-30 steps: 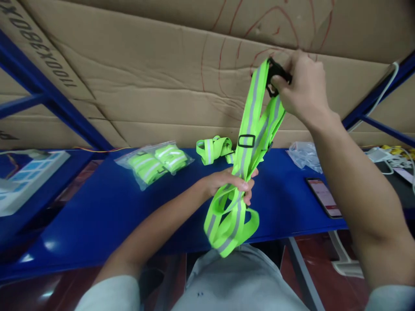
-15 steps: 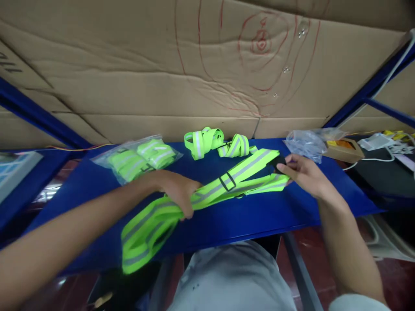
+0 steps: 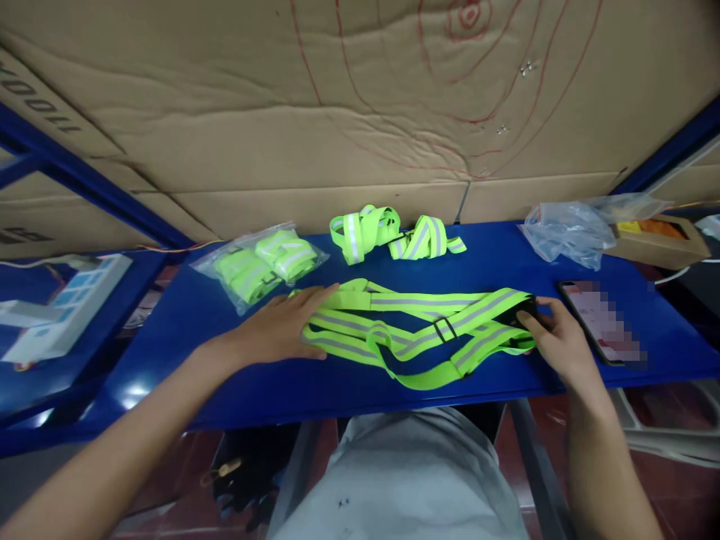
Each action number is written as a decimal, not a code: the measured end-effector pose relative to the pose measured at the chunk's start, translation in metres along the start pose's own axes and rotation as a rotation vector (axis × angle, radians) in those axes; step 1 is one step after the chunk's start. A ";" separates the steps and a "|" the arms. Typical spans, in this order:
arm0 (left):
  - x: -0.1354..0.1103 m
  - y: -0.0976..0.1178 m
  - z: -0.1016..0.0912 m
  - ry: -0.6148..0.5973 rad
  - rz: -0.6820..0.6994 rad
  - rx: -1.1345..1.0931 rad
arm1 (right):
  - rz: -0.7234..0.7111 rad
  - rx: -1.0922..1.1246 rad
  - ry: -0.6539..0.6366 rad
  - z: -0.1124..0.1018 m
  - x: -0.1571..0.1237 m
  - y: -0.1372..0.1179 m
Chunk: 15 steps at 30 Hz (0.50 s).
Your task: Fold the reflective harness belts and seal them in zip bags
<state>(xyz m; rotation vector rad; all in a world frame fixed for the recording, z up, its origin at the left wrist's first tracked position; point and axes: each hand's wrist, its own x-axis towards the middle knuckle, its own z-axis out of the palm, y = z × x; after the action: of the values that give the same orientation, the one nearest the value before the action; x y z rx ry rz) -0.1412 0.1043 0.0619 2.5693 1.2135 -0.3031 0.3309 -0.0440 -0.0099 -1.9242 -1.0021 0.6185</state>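
Note:
A neon-green reflective strap vest (image 3: 416,330) with grey stripes and a black slider lies spread across the blue shelf (image 3: 225,367). My left hand (image 3: 281,326) rests flat on its left end, fingers stretched out. At the right end, my right hand (image 3: 554,337) pinches the strap by its black buckle (image 3: 520,311).
Two folded green straps (image 3: 394,234) lie at the back of the shelf. A clear bag of packed straps (image 3: 259,266) sits at the left, a crumpled plastic bag (image 3: 565,229) and a cardboard box (image 3: 658,236) at the right. A phone (image 3: 599,322) lies beside my right hand. Cardboard forms the back wall.
The strap vest came down from being held up in the air to lying stretched flat on the shelf. My left hand let go its grip and now lies open on it.

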 end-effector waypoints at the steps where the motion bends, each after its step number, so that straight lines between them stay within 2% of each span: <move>1: -0.005 -0.010 0.004 0.009 -0.019 -0.015 | 0.022 0.008 -0.013 -0.002 0.002 0.001; 5: -0.018 -0.051 0.019 0.127 -0.038 -0.020 | 0.093 0.050 -0.051 -0.004 0.006 0.003; 8: -0.022 -0.068 0.028 0.159 -0.033 0.037 | 0.061 0.062 -0.080 -0.003 0.003 0.002; 11: -0.022 -0.054 0.032 0.236 -0.045 0.156 | 0.005 0.034 -0.111 -0.003 -0.002 0.002; 13: -0.022 -0.030 0.032 0.315 -0.001 0.213 | -0.014 0.014 -0.104 -0.003 -0.005 0.004; 15: -0.024 -0.003 0.030 0.332 0.120 0.210 | -0.025 0.017 -0.092 -0.003 -0.007 0.006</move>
<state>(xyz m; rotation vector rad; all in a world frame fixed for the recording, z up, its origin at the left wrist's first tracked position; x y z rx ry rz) -0.1603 0.0789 0.0402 2.9494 1.1777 0.0268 0.3315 -0.0527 -0.0135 -1.8802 -1.0738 0.7039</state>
